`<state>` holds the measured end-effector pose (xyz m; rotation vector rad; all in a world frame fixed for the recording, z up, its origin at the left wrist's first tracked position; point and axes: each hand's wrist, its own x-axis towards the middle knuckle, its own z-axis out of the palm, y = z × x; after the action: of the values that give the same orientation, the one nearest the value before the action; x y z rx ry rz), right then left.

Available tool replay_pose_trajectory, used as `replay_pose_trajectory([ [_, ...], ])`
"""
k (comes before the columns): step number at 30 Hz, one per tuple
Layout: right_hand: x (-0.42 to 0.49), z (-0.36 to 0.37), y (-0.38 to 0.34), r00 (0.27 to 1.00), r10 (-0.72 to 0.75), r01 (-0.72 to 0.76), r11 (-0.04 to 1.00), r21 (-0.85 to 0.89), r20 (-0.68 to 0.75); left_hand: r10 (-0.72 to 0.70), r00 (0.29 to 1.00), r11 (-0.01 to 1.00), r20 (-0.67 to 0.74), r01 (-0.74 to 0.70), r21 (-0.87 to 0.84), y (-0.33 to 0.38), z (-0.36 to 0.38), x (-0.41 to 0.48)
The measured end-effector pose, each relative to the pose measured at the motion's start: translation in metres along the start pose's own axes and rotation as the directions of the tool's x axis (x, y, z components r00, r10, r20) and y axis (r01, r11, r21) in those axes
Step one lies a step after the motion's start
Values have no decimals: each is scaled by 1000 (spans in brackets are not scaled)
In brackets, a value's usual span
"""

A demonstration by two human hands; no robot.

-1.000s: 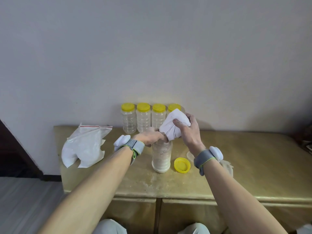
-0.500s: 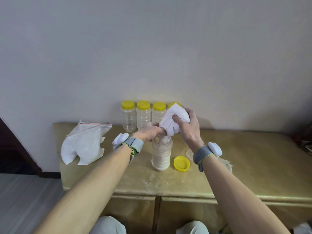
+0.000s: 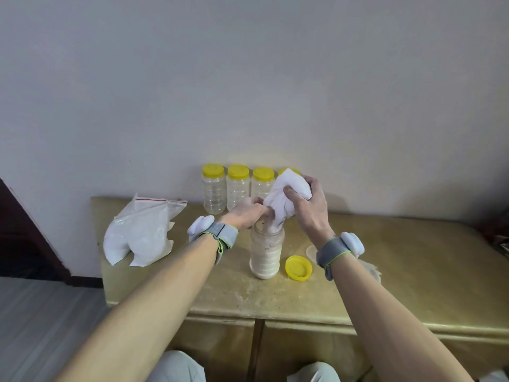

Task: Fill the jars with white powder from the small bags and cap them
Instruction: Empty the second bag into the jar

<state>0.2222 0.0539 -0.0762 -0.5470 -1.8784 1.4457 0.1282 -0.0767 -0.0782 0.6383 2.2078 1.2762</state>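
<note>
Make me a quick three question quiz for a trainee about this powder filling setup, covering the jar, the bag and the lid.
1. True or false: the loose yellow round plastic lid lies on the tan tabletop, to the right of the open clear plastic jar.
2. Which hand squeezes the bulging top of the small white powder bag over that jar? A) left hand B) right hand
3. Short answer: what lies at the tabletop's left end?

Key: 1 true. 2 B. 3 the large clear zip bag of white powder with a red stripe.
</note>
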Motion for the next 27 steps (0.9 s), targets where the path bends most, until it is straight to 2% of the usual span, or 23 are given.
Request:
replay_pose_trajectory([
  [18,-2,6,-7,999,-31,31,999,9,-20,46,997,997,-60,-50,-61,-3,-4,5],
  [21,-2,7,-5,998,-58,58,998,-8,20,75,994,996,-78,-77,-32,-4,-3,7],
  [27,-5,5,-5,999,-41,41,999,4,12,79,993,996,-87,-81,-20,-5,-2,8],
])
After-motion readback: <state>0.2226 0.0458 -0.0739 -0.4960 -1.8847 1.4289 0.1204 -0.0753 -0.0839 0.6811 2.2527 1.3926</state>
